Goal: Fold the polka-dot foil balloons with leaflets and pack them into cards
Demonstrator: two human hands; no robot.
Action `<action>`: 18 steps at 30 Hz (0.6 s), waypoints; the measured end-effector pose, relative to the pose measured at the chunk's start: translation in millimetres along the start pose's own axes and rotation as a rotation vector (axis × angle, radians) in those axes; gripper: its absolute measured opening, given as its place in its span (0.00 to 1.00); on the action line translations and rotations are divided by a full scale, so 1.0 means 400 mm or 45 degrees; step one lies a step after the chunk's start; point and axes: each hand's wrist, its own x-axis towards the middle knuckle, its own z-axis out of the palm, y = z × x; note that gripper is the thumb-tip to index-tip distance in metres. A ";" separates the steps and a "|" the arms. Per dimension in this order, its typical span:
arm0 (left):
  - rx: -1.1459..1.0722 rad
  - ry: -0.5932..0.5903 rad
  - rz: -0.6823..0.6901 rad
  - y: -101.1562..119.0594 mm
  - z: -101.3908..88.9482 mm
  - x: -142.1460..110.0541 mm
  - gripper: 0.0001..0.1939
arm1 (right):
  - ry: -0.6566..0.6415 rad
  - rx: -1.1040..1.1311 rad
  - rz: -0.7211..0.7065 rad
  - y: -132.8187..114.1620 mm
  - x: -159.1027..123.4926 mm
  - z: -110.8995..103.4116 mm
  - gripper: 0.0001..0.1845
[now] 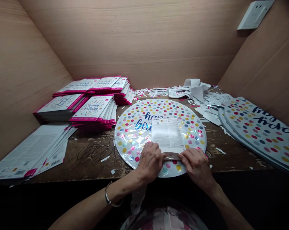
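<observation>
A round, dotted foil balloon (127, 137) lettered "happy birthday" lies flat before me at the table's front edge. On top of it rests a white printed card packet (168, 134), text side up. My left hand (150, 159) is closed at the packet's near left corner, thumb and finger pinching its near edge. At the near right corner my right hand (194, 163) pinches the same edge. Between the hands this edge strip bends up. A pale strip hangs below my left wrist, its other end hidden.
Stacked pink-edged "happy birthday" packets (93, 108) stand at the left, with loose printed cards (31, 150) nearer me. More round dotted balloons (261, 131) are piled at the right. Paper scraps (197, 91) lie along the back. Wooden panels (144, 41) enclose the table; a socket (256, 14) hangs upper right.
</observation>
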 end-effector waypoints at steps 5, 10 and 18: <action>0.056 -0.087 -0.108 -0.008 -0.016 0.031 0.09 | 0.059 -0.261 0.157 -0.012 0.032 0.022 0.08; 0.072 -0.085 -0.084 -0.005 -0.019 0.019 0.09 | 0.088 -0.304 -0.043 -0.027 0.011 0.018 0.07; 0.164 -0.096 0.240 0.038 -0.006 -0.142 0.20 | 0.214 -0.167 -0.410 -0.067 -0.127 0.003 0.16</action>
